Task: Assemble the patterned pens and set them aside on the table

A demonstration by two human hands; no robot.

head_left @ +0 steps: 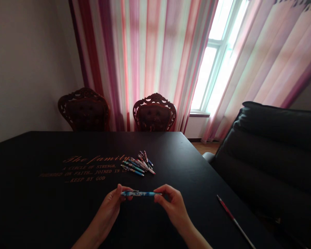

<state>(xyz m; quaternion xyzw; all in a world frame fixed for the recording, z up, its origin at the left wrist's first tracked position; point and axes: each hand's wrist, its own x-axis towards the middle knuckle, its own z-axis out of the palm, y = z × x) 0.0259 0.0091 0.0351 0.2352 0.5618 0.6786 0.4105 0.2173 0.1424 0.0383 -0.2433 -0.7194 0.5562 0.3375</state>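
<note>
A blue patterned pen [142, 194] is stretched level between my two hands, above the near part of the black table [67, 214]. My left hand [112, 202] pinches its clip end between thumb and fingers. At the other end, the thumb and forefinger of my right hand [173, 202] close round the pale blue grip near the tip. Beyond my hands lies a loose pile of pens [138, 164] with varied patterned barrels, some crossing over others.
Near the table's right edge lies a long thin stick [233, 219], red and silver. Gold lettering [90, 169] marks the tabletop. Two carved chairs [154, 114] stand behind the table, with curtains [150, 52] beyond. A black leather chair [272, 155] is at the right.
</note>
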